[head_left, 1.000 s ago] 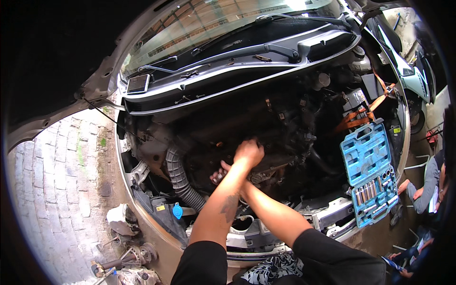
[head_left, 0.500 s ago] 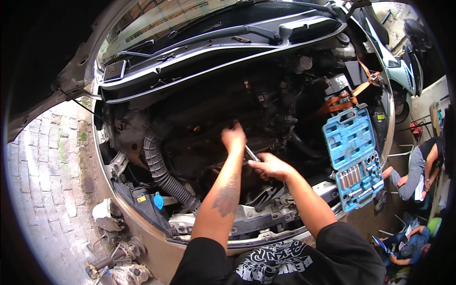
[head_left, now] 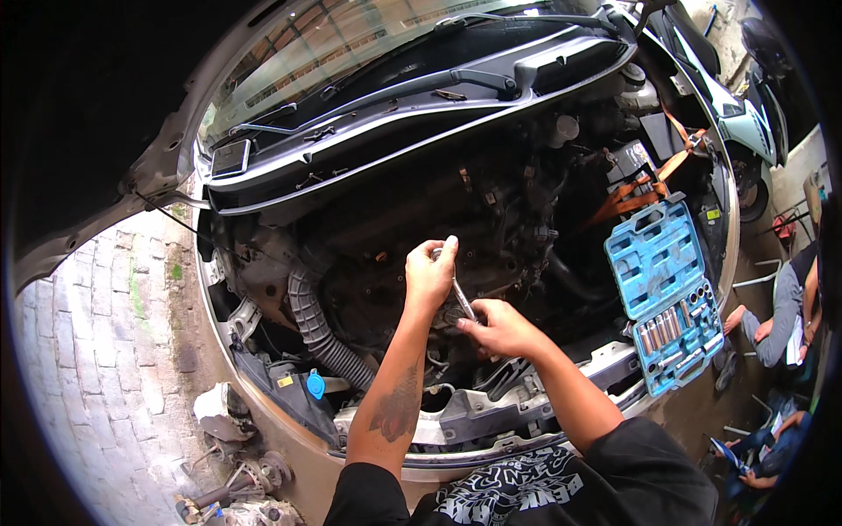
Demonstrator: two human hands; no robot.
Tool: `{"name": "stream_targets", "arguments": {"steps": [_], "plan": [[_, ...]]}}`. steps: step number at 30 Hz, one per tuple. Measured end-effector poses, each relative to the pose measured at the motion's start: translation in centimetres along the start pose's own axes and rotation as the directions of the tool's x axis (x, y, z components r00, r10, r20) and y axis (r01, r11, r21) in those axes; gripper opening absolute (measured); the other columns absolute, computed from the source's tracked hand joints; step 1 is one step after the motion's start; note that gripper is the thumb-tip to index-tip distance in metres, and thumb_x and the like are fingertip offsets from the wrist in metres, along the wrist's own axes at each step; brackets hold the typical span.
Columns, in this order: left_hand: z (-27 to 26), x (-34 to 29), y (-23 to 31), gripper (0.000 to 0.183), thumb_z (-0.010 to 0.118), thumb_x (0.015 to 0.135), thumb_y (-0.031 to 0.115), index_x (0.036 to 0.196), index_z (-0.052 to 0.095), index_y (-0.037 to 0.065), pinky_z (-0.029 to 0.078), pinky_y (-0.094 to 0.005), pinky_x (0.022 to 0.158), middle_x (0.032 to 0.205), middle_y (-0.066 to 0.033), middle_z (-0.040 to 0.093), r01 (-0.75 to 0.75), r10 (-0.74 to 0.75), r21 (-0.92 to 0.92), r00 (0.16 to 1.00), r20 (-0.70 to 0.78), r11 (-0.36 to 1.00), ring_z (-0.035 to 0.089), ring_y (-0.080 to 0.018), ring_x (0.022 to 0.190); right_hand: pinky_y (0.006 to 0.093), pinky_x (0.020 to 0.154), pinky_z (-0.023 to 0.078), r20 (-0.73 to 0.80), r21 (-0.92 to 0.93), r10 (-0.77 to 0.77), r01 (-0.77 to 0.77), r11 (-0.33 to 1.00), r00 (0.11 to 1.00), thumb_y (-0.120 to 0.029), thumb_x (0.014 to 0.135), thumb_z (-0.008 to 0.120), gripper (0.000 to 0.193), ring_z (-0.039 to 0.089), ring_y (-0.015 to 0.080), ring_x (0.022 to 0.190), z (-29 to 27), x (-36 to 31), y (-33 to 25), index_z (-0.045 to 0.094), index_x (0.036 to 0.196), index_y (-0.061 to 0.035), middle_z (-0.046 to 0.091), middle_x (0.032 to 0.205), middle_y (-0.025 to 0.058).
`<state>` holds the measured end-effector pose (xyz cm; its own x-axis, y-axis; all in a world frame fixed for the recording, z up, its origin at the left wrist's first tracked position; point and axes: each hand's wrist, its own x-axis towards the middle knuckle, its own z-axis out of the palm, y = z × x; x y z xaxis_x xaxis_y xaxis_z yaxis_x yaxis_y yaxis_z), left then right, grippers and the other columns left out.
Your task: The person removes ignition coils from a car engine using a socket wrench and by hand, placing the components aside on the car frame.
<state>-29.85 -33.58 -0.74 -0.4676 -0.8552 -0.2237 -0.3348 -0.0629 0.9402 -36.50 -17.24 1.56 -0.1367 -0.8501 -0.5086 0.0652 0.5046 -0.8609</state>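
Note:
A slim, shiny metal wrench (head_left: 463, 300), which looks like a ratchet, slants over the engine between my two hands. My left hand (head_left: 427, 279) is closed around its far end, thumb up, so the head is mostly hidden. At the near end, my right hand (head_left: 507, 328) grips the handle between thumb and curled fingers. Beneath both hands lies the dark engine (head_left: 395, 210), with a small orange-yellow cap (head_left: 381, 257) left of my left hand. To the right, an open blue socket case (head_left: 653, 254) holds several metal sockets (head_left: 664, 328).
A ribbed grey hose (head_left: 314, 317) and a blue reservoir cap (head_left: 316, 383) are at the left. Orange straps (head_left: 671, 167) cross the battery (head_left: 630, 162). The propped hood (head_left: 96, 131) overhangs the left. Removed parts (head_left: 232, 412) lie on the ground; people (head_left: 776, 316) sit at right.
The view has shifted, so the car appears lower and further right. My left hand has drawn slightly left of its former spot over the engine, its thumb now raised; both hands keep the wrench.

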Motion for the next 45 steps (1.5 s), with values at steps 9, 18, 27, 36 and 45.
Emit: {"name": "stream_targets", "arguments": {"steps": [9,18,27,36,45], "plan": [[0.4,-2.7,6.1,0.039,0.064,0.098,0.026,0.070,0.061,0.000,0.031,-0.0245,0.048,0.057,0.0044,0.050,-0.219,0.218,0.010,0.973,0.078,0.976,0.041,-0.0024,0.055,0.0445,0.060,0.047,-0.222,-0.019,-0.212,0.213,0.977,0.952,-0.023,0.098,0.062,0.029,0.065,0.0381,0.065,2.7,-4.2,-1.5,0.059,0.094,0.0049,0.064,0.071,0.0238],[2.8,-1.4,5.0,0.040,0.062,0.097,0.026,0.072,0.062,-0.005,0.041,-0.0320,0.051,0.056,-0.0074,0.059,-0.218,0.210,0.118,0.974,0.083,0.969,0.049,-0.0091,0.054,0.0313,0.052,0.049,-0.215,-0.059,-0.204,0.196,0.979,0.955,-0.020,0.102,0.059,0.025,0.063,0.0143,0.054,0.8,-2.6,0.1,0.058,0.094,0.0039,0.063,0.064,0.0076],[3.4,-1.9,4.3,0.039,0.061,0.095,0.024,0.070,0.061,-0.005,0.042,-0.0338,0.051,0.052,-0.0115,0.056,-0.163,0.144,0.212,0.984,0.103,0.963,0.050,-0.0116,0.050,0.0374,0.055,0.049,-0.206,0.032,-0.128,0.138,0.990,0.970,-0.023,0.100,0.061,0.028,0.063,0.0197,0.056,1.0,-2.7,1.2,0.059,0.091,0.0037,0.064,0.064,0.0117],[7.0,2.6,0.3,0.037,0.055,0.093,0.038,0.101,0.072,0.006,0.054,-0.0512,0.085,0.098,-0.0227,0.072,-0.172,-0.007,0.593,0.958,0.288,0.787,0.068,-0.0427,0.098,0.0307,0.061,0.055,-0.144,0.619,0.149,-0.028,0.785,0.978,-0.020,0.107,0.046,0.019,0.066,0.0169,0.070,3.9,4.4,5.9,0.049,0.112,-0.0019,0.062,0.086,0.0082],[5.4,5.5,-1.7,0.028,0.052,0.099,0.030,0.105,0.065,0.005,0.053,-0.0515,0.084,0.107,-0.0189,0.064,-0.723,0.266,0.585,0.684,0.679,0.367,0.066,-0.0398,0.095,0.0409,0.093,0.054,0.084,0.995,-0.132,-0.076,0.063,0.988,-0.036,0.100,0.064,0.034,0.064,0.0230,0.105,10.5,20.8,8.0,0.056,0.118,-0.0087,0.065,0.106,0.0078]]}}
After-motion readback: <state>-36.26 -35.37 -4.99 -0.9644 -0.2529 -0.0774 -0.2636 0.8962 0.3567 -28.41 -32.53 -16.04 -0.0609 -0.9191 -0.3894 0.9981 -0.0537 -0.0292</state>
